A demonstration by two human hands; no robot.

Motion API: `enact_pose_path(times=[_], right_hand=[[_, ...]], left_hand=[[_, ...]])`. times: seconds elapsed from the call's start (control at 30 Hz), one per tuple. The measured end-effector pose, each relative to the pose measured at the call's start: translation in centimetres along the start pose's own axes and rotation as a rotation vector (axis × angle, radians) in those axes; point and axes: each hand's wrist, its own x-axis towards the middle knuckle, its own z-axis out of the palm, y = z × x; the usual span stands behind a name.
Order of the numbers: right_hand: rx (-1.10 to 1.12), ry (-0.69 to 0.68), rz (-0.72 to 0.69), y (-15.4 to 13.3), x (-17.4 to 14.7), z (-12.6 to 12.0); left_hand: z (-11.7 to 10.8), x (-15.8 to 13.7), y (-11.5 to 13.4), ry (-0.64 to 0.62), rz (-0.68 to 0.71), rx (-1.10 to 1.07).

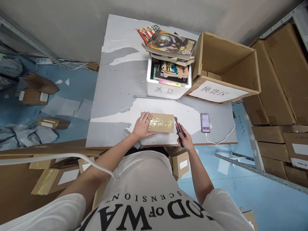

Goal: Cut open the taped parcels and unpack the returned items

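Cord [80,156]: before my left forearm [117,154]
Left hand [143,125]: spread on taped box [162,123]
Right hand [185,137]: gripping cutter [178,127]
Phone [205,123]: to my right
Book bin [168,92]: beyond taped box

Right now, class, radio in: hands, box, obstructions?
Left hand on taped box. Right hand holding utility knife beside box's right end. No obstruction seen between them.

Lone camera rode on wearer's head, faced forward and steeply down; white printed T-shirt [144,175] loomed close below, worktable [115,86] farther off, wall [79,29] beyond.
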Motion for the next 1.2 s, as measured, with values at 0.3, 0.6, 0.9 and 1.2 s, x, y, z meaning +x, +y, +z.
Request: enact_pose_path(times=[0.3,0.6,0.9,1.2], right_hand=[[-0.067,0.063,0.012,-0.4,-0.8,0.4],[-0.052,-0.022,0.014,-0.3,-0.8,-0.2],[-0.324,-0.136,-0.017,-0.3,-0.6,-2.9],[-0.488,-0.195,-0.06,-0.8,-1.8,-3.6]], left_hand=[[0.3,0.2,-0.1,0.073,0.001,-0.019],[0.7,0.0,-0.3,0.08,0.011,-0.029],[1.4,-0.3,-0.3,0.096,0.041,-0.061],[1.8,-0.4,-0.5,0.078,0.061,-0.059]])
